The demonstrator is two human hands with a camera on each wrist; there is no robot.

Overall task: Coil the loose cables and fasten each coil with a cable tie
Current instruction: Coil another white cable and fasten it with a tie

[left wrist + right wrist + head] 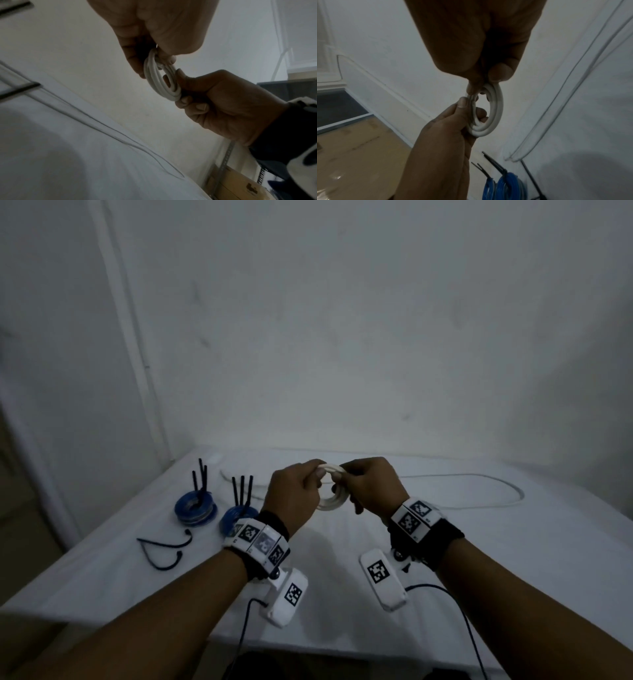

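My left thumb and fingers [462,104] pinch one side of a small white cable coil [330,494]; the right-wrist view shows the thumb nail pressed against the outer turns and a fingertip poking through the coil's centre. My right fingers [184,100] are curled round the opposite side of the same coil, thumb on top, so both hands hold it at once. The coil shows several turns, stacked close, and I hold it in the air above the table, roughly midway between my two wrists.

Left hand [293,496] and right hand [371,489] sit close together, knuckles nearly touching over the coil. Each wrist carries a band with black-and-white markers and a white camera unit slung beneath.

From the coil, the rest of the white cable [493,486] trails off to my right and loops across the white table [342,621]; that length lies loose.

To my left on the table: two blue cable coils [196,510], side by side, each with black cable tie tails [202,479] standing upright. Nearer me, beside them, loose black cable ties [161,553] lie flat, bent into curves.

Behind the table is a plain white wall [342,337]. Lighting is dim; fine detail on the coil is hard to read.
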